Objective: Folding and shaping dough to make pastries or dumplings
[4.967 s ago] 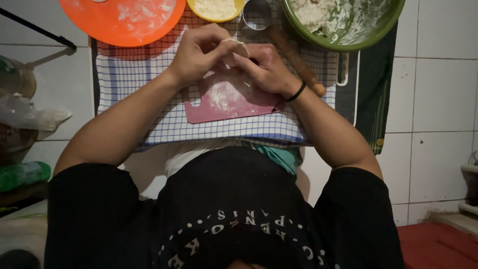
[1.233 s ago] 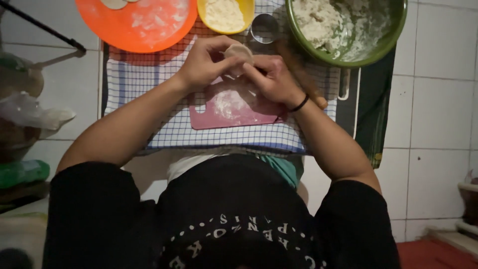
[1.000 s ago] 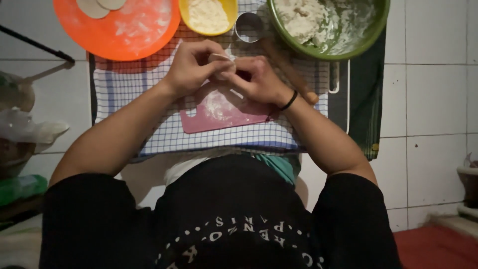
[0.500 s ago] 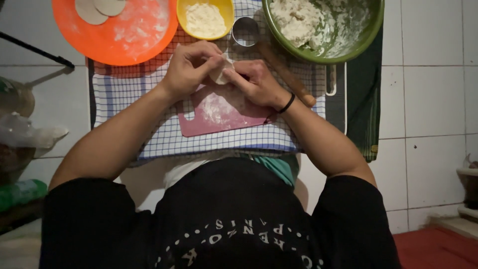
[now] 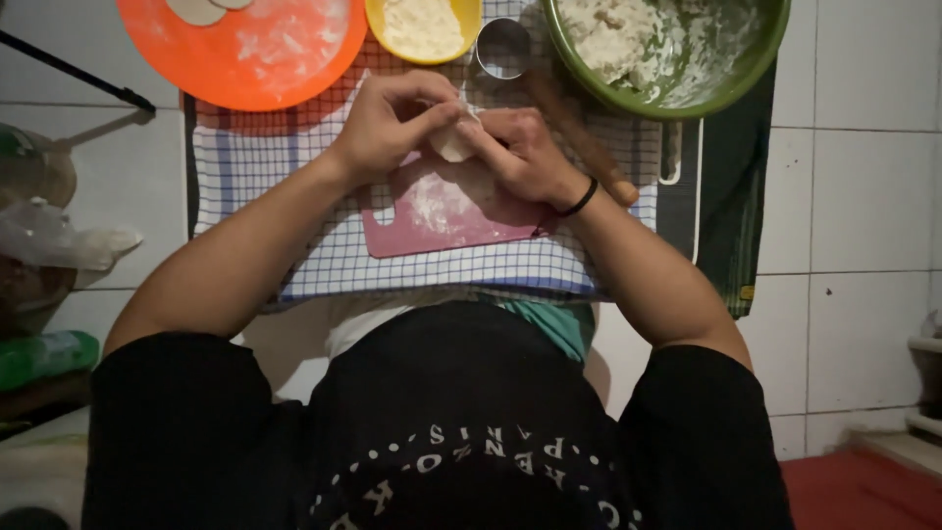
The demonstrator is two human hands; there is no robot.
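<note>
A small pale piece of dough [image 5: 453, 143] sits between both my hands, just above the floured pink cutting board [image 5: 442, 211]. My left hand [image 5: 392, 123] pinches its left side with curled fingers. My right hand [image 5: 520, 152], with a black band at the wrist, pinches the right side. Part of the dough is hidden by my fingers.
A checked cloth [image 5: 265, 162] lies under the board. Beyond it stand an orange plate [image 5: 245, 49] with flat dough rounds, a yellow bowl of filling [image 5: 424, 25], a round metal cutter [image 5: 503, 46] and a green bowl of dough [image 5: 667, 49]. A wooden rolling pin [image 5: 584, 142] lies at the right.
My hands have stayed together on the dough, working its edge. The view has shifted, so the plate and bowls sit lower in frame than five seconds ago.
</note>
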